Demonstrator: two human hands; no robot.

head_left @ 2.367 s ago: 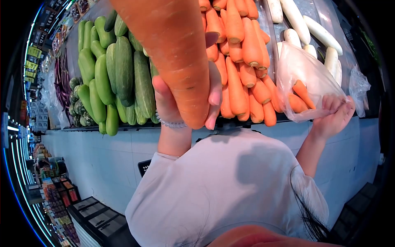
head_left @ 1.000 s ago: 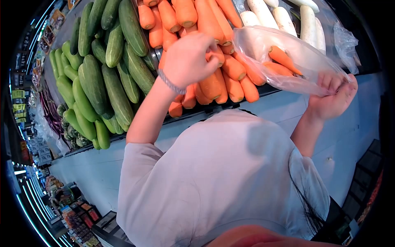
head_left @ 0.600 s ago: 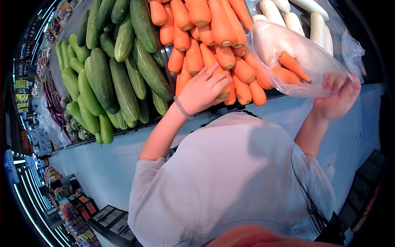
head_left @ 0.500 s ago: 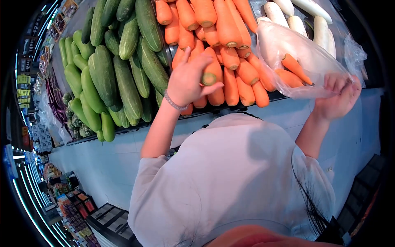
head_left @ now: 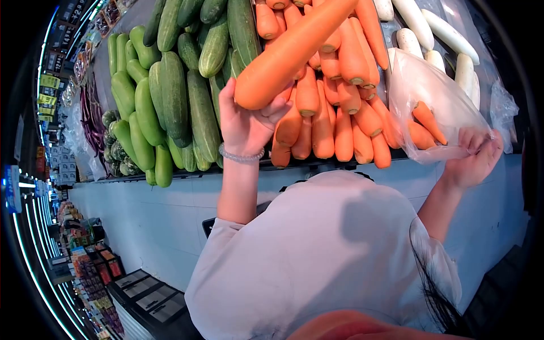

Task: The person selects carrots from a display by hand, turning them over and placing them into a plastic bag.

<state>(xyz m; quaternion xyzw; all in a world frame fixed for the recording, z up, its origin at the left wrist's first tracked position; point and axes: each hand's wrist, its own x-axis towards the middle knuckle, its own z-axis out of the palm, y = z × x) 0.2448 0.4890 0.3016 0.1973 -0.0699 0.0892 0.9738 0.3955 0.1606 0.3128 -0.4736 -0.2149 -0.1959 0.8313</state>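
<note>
A large orange carrot (head_left: 289,56) rests in my left hand (head_left: 249,122), lifted above the carrot pile (head_left: 323,130). My fingers and thumb are around its thick end, and the carrot points up and to the right. On that wrist is a beaded bracelet. My right hand (head_left: 476,156) is closed on the rim of a clear plastic bag (head_left: 436,85) at the right. Inside the bag are carrots (head_left: 429,122), seen near its lower part. The bag lies against the carrots and the white radishes (head_left: 413,22) behind it.
Cucumbers (head_left: 175,96) and lighter green gourds (head_left: 148,113) are heaped left of the carrots. Farther left are long purple vegetables (head_left: 92,113) and small round striped ones (head_left: 116,150). A crumpled plastic bag (head_left: 503,110) hangs at the right. Black crates (head_left: 147,294) stand on the floor lower left.
My left hand has lifted a carrot off the pile and turned it over in the palm. My right hand keeps its hold on the bag. The whole view has shifted somewhat.
</note>
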